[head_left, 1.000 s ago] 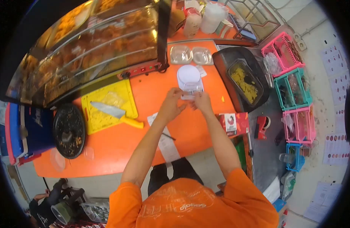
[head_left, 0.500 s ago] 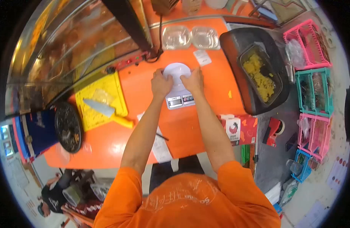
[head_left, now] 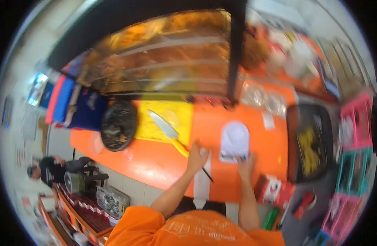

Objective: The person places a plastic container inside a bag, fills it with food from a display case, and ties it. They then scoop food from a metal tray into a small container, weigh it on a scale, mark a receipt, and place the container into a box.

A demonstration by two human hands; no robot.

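Observation:
The white kitchen scale lies on the orange table. At its front right corner is my right hand, its fingertips against the display edge and smeared by motion. My left hand is left of the scale, over the top end of a paper strip, with thumb and fingers apart and nothing visible in it. A black pen-like stick crosses the strip. Just left of that hand, the yellow handle of a knife points toward it; the blade rests on a yellow cutting board.
A black round pan stands left of the board. Behind are a glass display case and clear plastic containers. To the right are a tray of yellow food, a red box and baskets. A person sits far left.
The view has swung left. Both my hands have come off the scale's round platform; the right has moved to its front edge, the left out toward the knife handle.

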